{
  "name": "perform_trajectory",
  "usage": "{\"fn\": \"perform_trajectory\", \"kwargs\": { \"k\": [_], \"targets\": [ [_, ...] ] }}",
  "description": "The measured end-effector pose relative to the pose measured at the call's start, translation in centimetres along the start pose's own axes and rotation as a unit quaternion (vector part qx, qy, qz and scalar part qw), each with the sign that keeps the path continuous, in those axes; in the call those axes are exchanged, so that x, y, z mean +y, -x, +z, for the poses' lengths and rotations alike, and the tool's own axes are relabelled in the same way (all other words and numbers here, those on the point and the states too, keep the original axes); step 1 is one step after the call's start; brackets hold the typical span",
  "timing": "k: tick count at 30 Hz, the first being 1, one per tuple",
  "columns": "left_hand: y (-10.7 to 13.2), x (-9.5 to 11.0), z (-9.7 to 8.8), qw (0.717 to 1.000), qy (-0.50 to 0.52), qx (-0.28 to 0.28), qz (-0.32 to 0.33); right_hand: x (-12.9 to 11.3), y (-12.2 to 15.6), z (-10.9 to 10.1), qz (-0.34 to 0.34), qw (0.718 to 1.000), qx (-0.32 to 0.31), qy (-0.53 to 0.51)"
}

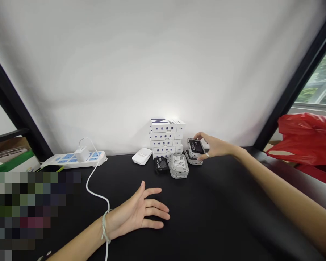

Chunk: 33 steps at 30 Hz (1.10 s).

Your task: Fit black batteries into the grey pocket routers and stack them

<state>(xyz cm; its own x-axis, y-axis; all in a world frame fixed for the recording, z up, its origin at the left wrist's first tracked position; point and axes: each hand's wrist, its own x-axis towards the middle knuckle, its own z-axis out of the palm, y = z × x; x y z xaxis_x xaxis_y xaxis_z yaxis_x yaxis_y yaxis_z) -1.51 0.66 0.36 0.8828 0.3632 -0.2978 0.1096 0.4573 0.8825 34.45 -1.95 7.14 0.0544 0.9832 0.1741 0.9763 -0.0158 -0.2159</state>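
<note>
Two hands out over the desk (206, 217). Far back, by the back edge: right hand (216, 146) pinched tight on a gray device (196, 147), tilted, just above others (192, 160). Nearer the front edge: left hand (139, 214) flat and open, holding nothing. Just left of the device: a pile (178, 166), a battery (161, 164), stacked boxes (165, 136). Looks like picking one up. Calls for a firm pinch and a straight lift, so as not to knock the pile.

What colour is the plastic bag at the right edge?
The bag is red, seen in the head view.
</note>
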Motion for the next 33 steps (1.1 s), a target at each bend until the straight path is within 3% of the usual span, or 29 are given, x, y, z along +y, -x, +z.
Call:
{"fn": "perform_trajectory", "kwargs": {
  "k": [3, 7, 9, 11, 14, 18, 21, 23, 25, 27, 29, 30, 33],
  "targets": [
    [-0.2, -0.1, -0.2, 1.000, 0.017, -0.001, 0.009, -5.2, 2.5, -0.5, -0.139, 0.990, 0.009, -0.022],
    [-0.3, -0.3, -0.3, 0.999, 0.030, -0.014, 0.015, -12.8, 4.3, 3.5, -0.313, 0.943, -0.055, -0.095],
    [-0.3, -0.4, -0.4, 0.999, 0.047, -0.002, 0.018, -15.1, 4.1, 6.3, -0.344, 0.929, -0.066, -0.119],
    [-0.4, -0.4, -0.5, 0.998, 0.057, 0.028, 0.025, -16.2, 3.4, 8.3, -0.332, 0.930, -0.074, -0.138],
    [-0.4, -0.5, -0.7, 0.995, 0.050, 0.078, 0.037, -16.6, 2.4, 9.5, -0.277, 0.943, -0.100, -0.157],
    [-0.3, -0.7, -0.8, 0.989, 0.059, 0.131, 0.033, -17.1, 2.5, 9.5, -0.249, 0.949, -0.098, -0.165],
    [-0.5, -0.7, -1.0, 0.987, 0.086, 0.128, 0.033, -17.2, 3.0, 8.9, -0.231, 0.958, -0.047, -0.163],
    [-0.7, -0.5, -1.1, 0.988, 0.102, 0.112, 0.034, -16.9, 3.3, 8.3, -0.214, 0.955, -0.069, -0.195],
    [-0.8, -0.3, -1.2, 0.989, 0.109, 0.090, 0.034, -16.4, 3.1, 7.6, -0.209, 0.923, -0.167, -0.277],
    [-0.9, -0.2, -1.2, 0.990, 0.112, 0.076, 0.038, -15.6, 2.5, 7.0, -0.203, 0.869, -0.252, -0.374],
    [-1.0, -0.2, -1.3, 0.989, 0.121, 0.075, 0.044, -14.8, 1.2, 6.4, -0.176, 0.847, -0.248, -0.435],
    [-1.0, -0.3, -1.4, 0.988, 0.127, 0.078, 0.045, -14.3, 0.5, 6.1, -0.151, 0.854, -0.218, -0.447],
    [-1.0, -0.4, -1.6, 0.986, 0.140, 0.078, 0.047, -12.7, -1.9, 4.9, -0.043, 0.916, -0.135, -0.374]
  ]
}}
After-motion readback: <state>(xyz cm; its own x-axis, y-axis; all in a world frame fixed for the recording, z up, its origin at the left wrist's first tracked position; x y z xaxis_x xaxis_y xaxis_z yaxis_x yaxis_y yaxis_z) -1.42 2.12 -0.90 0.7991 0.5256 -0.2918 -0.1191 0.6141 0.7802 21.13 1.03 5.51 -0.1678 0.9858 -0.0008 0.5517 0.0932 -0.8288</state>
